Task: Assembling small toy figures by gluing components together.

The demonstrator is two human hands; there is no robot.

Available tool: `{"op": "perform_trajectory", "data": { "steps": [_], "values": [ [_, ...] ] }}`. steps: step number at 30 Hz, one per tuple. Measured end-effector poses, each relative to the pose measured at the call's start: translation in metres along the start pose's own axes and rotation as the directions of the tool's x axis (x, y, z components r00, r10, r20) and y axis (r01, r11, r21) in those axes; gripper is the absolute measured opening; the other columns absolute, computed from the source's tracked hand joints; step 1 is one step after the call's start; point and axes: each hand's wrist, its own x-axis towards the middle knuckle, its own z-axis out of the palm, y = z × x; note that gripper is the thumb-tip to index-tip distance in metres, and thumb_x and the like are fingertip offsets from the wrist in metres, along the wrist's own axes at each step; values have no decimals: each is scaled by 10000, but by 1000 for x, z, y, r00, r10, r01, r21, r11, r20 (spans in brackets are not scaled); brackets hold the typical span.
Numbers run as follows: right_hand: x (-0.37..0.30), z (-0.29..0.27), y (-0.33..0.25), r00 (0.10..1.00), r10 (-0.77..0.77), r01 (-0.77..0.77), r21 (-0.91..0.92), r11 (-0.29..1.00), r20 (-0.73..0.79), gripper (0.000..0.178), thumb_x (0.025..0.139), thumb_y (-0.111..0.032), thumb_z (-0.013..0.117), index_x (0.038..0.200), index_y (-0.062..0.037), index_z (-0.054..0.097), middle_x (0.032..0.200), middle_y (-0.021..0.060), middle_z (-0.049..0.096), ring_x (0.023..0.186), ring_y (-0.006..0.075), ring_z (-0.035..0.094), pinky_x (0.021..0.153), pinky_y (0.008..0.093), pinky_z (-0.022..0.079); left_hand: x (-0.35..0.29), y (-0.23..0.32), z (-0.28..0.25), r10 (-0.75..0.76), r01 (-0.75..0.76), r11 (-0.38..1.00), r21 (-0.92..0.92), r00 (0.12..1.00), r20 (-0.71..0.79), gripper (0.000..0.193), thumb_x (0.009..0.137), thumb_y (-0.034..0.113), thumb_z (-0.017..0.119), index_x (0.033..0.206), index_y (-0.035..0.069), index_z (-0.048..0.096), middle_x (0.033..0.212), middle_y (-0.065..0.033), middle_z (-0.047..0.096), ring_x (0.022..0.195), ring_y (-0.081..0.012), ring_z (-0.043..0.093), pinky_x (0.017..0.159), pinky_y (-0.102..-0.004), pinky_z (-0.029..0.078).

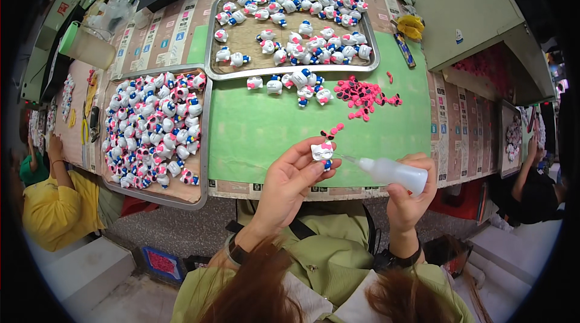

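Between the thumb and fingers of my left hand is a small white cat-shaped figurine with a pink bow and a blue body. My right hand is wrapped round a translucent white squeeze bottle, tilted on its side. Its thin needle tip points left at the figurine's head; whether it touches I cannot tell. Just beyond my left hand lie a few small pink and black pieces on the green mat. A bigger heap of these pink and black pieces sits farther right, beside a loose group of figurines.
A metal tray crowded with figurines is at the left, and another metal tray with figurines lies at the back. A grey cabinet stands at the back right. One person in yellow works at the left, another in black at the right.
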Motion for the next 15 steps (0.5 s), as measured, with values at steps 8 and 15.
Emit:
{"op": "perform_trajectory", "data": {
  "steps": [8,15],
  "values": [
    [5,-2,1,985,96,-69,184,980,-143,317,683,-70,658,904,-10,438,842,63,500,761,116,483,631,224,403,1,-1,-1,42,-41,999,18,999,-24,355,819,5,468,1162,-19,381,1107,-121,482,985,-205,518,834,-291,433],
    [49,-36,43,938,85,-123,-92,988,-335,336,739,10,575,993,-6,355,950,106,500,859,154,512,727,249,428,3,3,-9,71,-70,998,5,995,-75,348,813,-1,469,1151,-14,389,1073,-106,497,984,-202,516,829,-284,432]
  ]
}}
